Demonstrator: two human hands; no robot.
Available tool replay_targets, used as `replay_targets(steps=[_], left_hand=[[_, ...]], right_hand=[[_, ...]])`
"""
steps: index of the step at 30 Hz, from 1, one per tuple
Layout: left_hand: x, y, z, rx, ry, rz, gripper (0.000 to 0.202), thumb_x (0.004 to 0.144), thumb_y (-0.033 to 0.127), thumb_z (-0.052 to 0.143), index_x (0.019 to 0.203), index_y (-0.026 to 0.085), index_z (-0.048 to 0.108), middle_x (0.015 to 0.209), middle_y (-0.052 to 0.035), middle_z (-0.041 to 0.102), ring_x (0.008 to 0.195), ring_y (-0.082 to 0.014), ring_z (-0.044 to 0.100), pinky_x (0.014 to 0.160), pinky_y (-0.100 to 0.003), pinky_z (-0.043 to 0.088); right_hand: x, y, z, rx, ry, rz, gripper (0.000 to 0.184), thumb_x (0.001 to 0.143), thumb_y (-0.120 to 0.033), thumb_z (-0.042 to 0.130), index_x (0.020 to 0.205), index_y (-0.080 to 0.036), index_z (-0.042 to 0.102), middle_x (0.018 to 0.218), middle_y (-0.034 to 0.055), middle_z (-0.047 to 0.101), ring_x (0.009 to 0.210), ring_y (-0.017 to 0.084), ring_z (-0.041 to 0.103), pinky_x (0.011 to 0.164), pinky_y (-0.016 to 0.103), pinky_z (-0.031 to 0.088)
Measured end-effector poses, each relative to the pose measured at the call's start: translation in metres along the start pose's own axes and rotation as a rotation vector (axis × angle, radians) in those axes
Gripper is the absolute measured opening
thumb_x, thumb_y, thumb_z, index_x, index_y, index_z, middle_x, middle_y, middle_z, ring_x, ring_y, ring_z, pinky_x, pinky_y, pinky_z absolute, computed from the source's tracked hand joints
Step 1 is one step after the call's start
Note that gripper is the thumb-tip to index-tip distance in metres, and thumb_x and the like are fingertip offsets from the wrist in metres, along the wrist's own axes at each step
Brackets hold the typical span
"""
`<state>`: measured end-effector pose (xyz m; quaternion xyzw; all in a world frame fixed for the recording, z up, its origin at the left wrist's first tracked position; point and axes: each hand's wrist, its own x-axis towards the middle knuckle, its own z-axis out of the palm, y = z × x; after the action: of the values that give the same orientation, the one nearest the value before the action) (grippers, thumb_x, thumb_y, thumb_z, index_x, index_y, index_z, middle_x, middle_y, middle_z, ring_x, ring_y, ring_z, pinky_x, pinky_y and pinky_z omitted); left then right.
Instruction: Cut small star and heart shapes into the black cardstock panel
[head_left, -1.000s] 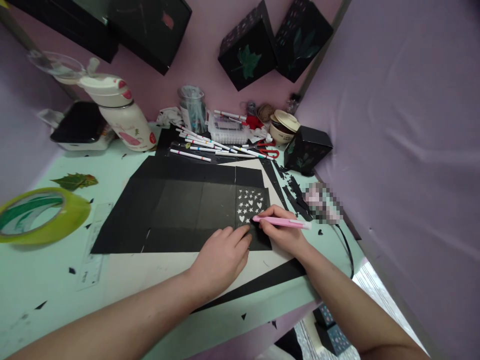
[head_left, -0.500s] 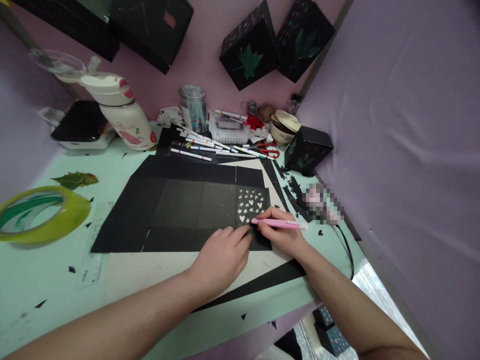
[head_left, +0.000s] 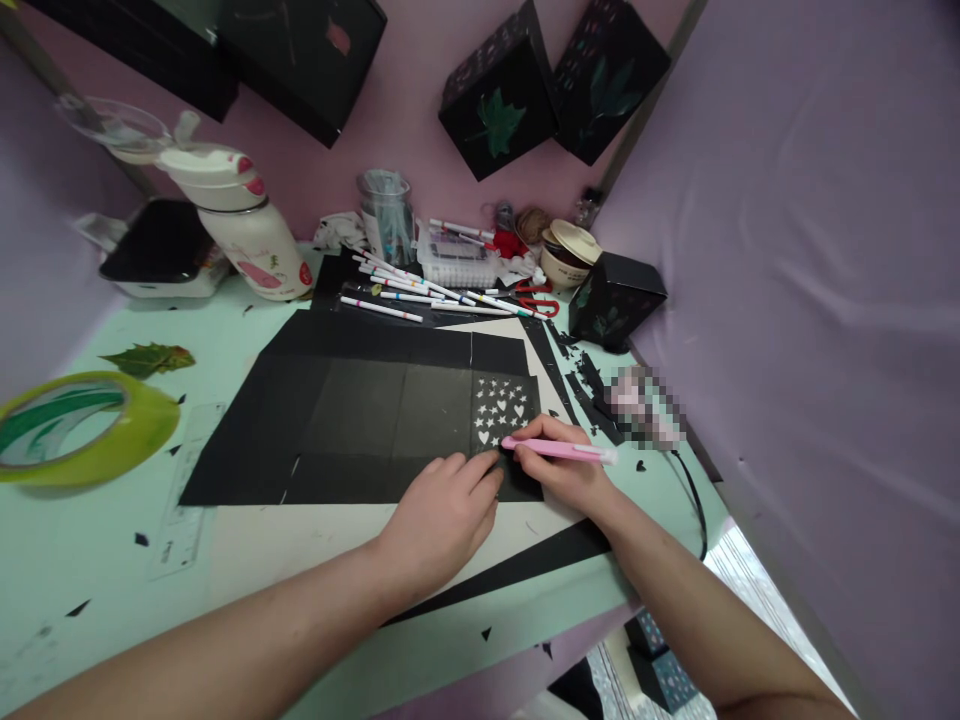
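A long sheet of black card with fold lines lies in front of me. White star and heart shapes show in its right-hand panel, looking like cut-outs. My right hand grips a slim pink pen-shaped craft knife, its tip at the lowest row of shapes. The blade itself is too small to make out. My left hand lies flat on the card's lower edge, fingers stretched toward the tip and holding nothing.
Pale board lies under the card. Left are a roll of green tape, a clear ruler, a leaf and a bottle. Behind lie several markers and red-handled scissors; right, a black box and black scraps.
Almost nothing differs. Both hands and the craft knife keep their places on the card; the view has shifted very slightly.
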<state>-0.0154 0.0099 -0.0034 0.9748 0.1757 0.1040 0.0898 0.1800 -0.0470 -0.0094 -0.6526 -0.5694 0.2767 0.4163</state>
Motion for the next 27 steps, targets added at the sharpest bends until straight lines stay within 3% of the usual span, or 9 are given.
replay_targets(steps=[11,17,22,27], left_hand=[[-0.0007,-0.0004,0.0000,0.005,0.000,0.001,0.028,0.092,0.019,0.047,0.116,0.013,0.061,0.125,-0.0097,0.060,0.090,-0.0244,0.057,0.077,-0.040,0.049],[-0.0003,0.0000,0.0003,-0.004,0.012,0.000,0.027,0.092,0.019,0.047,0.115,0.013,0.061,0.125,-0.0097,0.060,0.089,-0.0242,0.058,0.076,-0.040,0.049],[0.0008,-0.0008,-0.0028,-0.007,-0.023,-0.012,0.028,0.092,0.019,0.046,0.115,0.014,0.061,0.126,-0.0101,0.059,0.090,-0.0241,0.059,0.076,-0.041,0.049],[0.0029,-0.0055,-0.0054,-0.011,-0.054,0.017,0.033,0.091,0.023,0.048,0.121,0.016,0.057,0.130,-0.0103,0.056,0.092,-0.0249,0.060,0.075,-0.041,0.051]], right_hand=[[0.0006,0.0016,0.0005,-0.006,0.044,-0.002,0.006,0.082,-0.021,0.061,0.085,-0.021,0.066,0.075,-0.0004,0.070,0.065,0.014,0.062,0.058,0.023,0.045],[0.0001,-0.0007,0.0002,-0.013,0.007,0.011,0.006,0.083,-0.023,0.061,0.084,-0.021,0.066,0.075,0.0000,0.070,0.067,0.015,0.063,0.058,0.024,0.045],[0.0011,0.0006,0.0008,0.026,0.078,0.025,0.004,0.082,-0.023,0.061,0.079,-0.021,0.063,0.070,-0.0006,0.068,0.064,0.015,0.062,0.060,0.025,0.047],[0.0054,-0.0059,-0.0036,0.054,0.116,0.055,0.024,0.086,-0.027,0.058,0.063,-0.021,0.054,0.058,-0.0022,0.060,0.058,0.014,0.057,0.056,0.025,0.045]])
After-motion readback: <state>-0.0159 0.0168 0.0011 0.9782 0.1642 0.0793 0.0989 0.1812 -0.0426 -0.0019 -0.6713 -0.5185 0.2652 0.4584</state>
